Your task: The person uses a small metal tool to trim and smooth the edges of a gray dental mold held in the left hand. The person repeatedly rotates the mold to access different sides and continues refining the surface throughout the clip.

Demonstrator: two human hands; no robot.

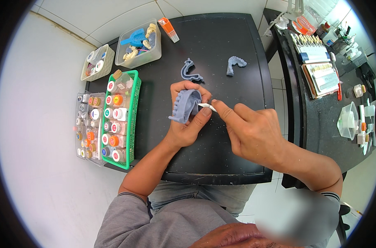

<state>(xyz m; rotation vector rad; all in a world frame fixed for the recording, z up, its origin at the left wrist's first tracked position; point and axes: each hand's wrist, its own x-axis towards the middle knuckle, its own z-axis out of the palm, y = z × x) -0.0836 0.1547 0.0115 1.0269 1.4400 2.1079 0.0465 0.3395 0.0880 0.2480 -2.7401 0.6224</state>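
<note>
A grey-blue dental model [183,108] with a row of teeth along its left side is gripped in my left hand [183,133], thumb on the right and fingers curled behind it. My right hand [254,128] pinches a slim white tool [207,107], its pale pointed tip touching or very close to the model's inner side. Most of that tool is hidden by my fingers. Beyond the hands lie two more grey-blue arch-shaped dental pieces: a thin curved one [190,71] just above my left fingers, and a toothed arch [236,65] farther right.
Bottles fill a green basket [133,120] and clear trays [81,136] at the left. A clear tub [148,61] of dental models, a beige basket [109,58] and an orange-and-white box [168,31] stand behind. Right, a second dark table [320,124] holds tooth shade guides [320,76] and a plastic container [348,120].
</note>
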